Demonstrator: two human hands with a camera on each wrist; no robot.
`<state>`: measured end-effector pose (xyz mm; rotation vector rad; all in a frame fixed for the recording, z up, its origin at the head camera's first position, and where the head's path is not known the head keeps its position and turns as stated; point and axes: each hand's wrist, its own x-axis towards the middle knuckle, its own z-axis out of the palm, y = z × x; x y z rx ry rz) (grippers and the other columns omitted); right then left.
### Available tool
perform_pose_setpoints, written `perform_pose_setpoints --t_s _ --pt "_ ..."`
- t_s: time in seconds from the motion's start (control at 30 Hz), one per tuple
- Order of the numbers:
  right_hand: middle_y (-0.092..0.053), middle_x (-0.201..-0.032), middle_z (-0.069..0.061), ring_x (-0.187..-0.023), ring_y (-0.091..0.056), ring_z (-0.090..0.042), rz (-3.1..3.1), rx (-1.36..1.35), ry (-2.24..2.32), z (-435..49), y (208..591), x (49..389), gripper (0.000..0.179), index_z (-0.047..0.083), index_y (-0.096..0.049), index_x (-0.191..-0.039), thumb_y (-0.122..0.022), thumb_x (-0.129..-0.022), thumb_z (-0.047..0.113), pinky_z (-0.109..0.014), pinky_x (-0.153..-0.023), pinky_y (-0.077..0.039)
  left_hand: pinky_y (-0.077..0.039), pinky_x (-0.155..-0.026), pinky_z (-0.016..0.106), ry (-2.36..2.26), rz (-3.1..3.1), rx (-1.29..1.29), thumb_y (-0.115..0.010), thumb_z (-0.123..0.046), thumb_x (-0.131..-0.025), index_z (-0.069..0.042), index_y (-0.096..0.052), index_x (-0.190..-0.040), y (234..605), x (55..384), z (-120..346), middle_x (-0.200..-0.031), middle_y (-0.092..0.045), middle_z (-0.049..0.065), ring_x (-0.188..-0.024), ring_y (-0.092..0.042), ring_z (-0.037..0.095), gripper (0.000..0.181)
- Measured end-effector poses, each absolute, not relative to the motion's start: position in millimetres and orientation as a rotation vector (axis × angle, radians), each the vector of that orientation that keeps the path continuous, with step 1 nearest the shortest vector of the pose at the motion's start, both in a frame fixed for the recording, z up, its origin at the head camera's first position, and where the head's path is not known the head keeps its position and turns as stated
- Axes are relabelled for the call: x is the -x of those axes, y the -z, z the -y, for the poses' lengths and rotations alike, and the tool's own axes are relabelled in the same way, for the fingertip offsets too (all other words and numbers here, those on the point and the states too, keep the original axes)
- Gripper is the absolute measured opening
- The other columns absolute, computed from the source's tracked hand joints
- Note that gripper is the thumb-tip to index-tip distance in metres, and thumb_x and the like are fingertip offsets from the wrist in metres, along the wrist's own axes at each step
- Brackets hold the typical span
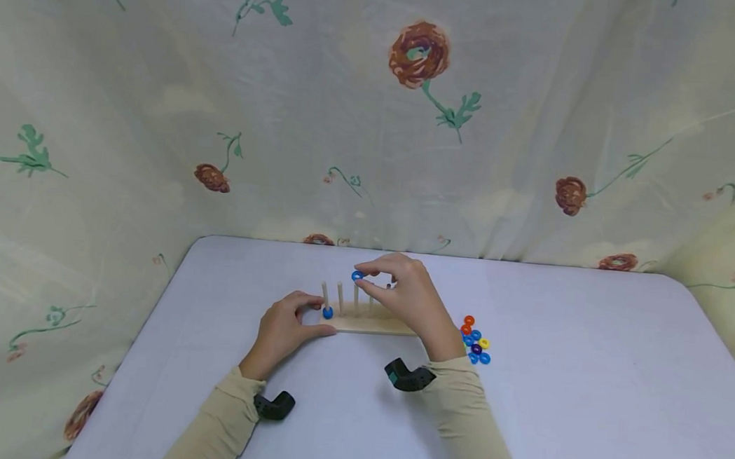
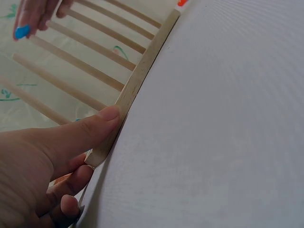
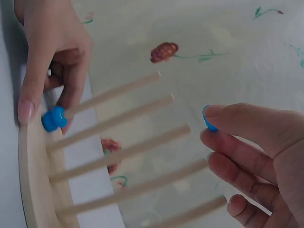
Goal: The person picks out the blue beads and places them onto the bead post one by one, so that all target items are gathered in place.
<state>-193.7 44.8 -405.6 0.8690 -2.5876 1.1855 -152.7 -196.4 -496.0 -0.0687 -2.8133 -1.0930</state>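
Observation:
A pale wooden peg rack [image 1: 368, 326] with a row of upright pegs stands on the table. My left hand [image 1: 282, 329] grips its left end, thumb on the front edge and fingers behind. Two blue rings [image 3: 54, 118] sit low on the leftmost peg. Between thumb and index finger, my right hand [image 1: 411, 292] pinches another blue ring [image 1: 357, 275]. That ring is held in the air near the peg tips, apart from them in the right wrist view. The right hand hides part of the rack's right side in the head view.
Several loose rings [image 1: 475, 348] in red, blue, yellow and dark purple lie right of the rack, partly behind my right wrist. The white table [image 1: 585, 383] meets a flowered cloth [image 1: 502, 195] at its far edge.

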Motion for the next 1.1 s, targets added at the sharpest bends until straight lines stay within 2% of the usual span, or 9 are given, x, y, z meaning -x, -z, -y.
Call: perform_pose_setpoints --t_s 0.23,0.4,0.73,1.1 --pt "-0.079 -0.102 0.001 -0.1 -0.071 -0.016 2.505 -0.945 -1.113 -23.3 408.8 188.4 0.02 0.017 -0.081 -0.111 -0.079 -0.093 0.025 -0.038 -0.081 -0.06 -0.035 -0.062 0.024 1.072 2.826 0.087 -0.094 -0.041 -0.071 -0.017 -0.078 -0.119 495.5 153.5 197.3 -0.108 -0.074 0.0 -0.071 -0.047 0.012 0.057" --pt "-0.08 -0.101 0.002 -0.099 -0.071 -0.015 2.429 -0.981 -1.032 -13.1 412.8 186.5 0.019 0.016 -0.082 -0.108 -0.081 -0.092 0.024 -0.034 -0.088 -0.057 -0.034 -0.06 0.024 1.076 2.824 0.103 -0.095 -0.042 -0.07 -0.017 -0.078 -0.119 495.2 154.2 198.7 -0.109 -0.074 0.0 -0.069 -0.046 0.012 0.057" --pt "-0.081 -0.098 0.003 -0.097 -0.071 -0.015 2.355 -0.987 -0.915 -4.3 415.9 183.0 0.018 0.016 -0.082 -0.107 -0.081 -0.091 0.024 -0.039 -0.093 -0.052 -0.034 -0.062 0.025 1.096 2.815 0.083 -0.096 -0.042 -0.069 -0.018 -0.078 -0.116 495.7 153.3 197.4 -0.102 -0.074 0.0 -0.071 -0.046 0.012 0.056" --pt "-0.081 -0.099 0.003 -0.098 -0.071 -0.015 2.38 -0.982 -0.877 0.1 418.6 181.4 0.019 0.016 -0.082 -0.109 -0.08 -0.092 0.023 -0.037 -0.092 -0.05 -0.036 -0.064 0.027 1.083 2.818 0.081 -0.095 -0.043 -0.07 -0.017 -0.078 -0.116 495.8 152.9 196.1 -0.106 -0.075 0.0 -0.074 -0.048 0.013 0.056"
